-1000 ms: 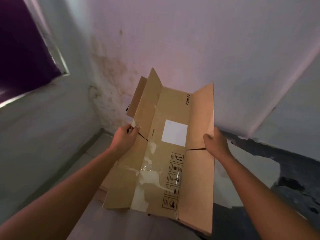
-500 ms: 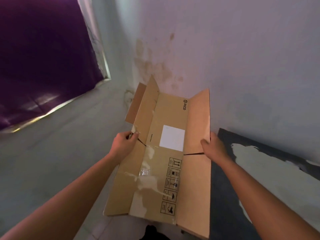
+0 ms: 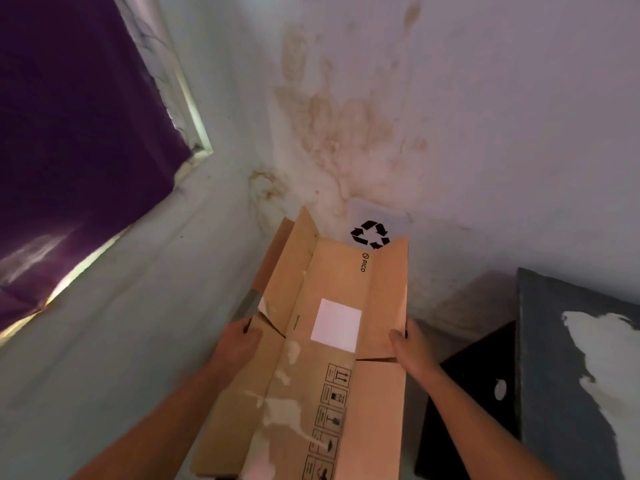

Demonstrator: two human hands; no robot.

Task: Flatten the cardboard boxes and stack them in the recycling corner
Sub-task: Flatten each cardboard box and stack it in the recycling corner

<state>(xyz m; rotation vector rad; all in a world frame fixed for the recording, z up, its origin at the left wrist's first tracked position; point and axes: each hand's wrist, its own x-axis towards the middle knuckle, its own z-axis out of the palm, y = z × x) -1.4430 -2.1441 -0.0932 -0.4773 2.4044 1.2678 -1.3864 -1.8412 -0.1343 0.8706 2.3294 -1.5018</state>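
I hold a flattened brown cardboard box (image 3: 322,344) out in front of me, its long side pointing at the wall corner. It carries a white label, a printed logo and a row of handling symbols, with torn tape along its left part. My left hand (image 3: 235,344) grips the left edge at a slit between flaps. My right hand (image 3: 407,344) grips the right edge, thumb on top. A white sheet with a black recycling symbol (image 3: 370,234) hangs on the wall just beyond the box's far end.
Two pale, stained walls meet in a corner (image 3: 266,188) ahead. A purple curtain (image 3: 76,116) fills a window at the left. A dark slab with white patches (image 3: 575,368) leans at the right, a black object (image 3: 474,403) beside it.
The view has swung upward and nearer to the corner, bringing the recycling sign into sight. The box stays in both hands, held the same way.
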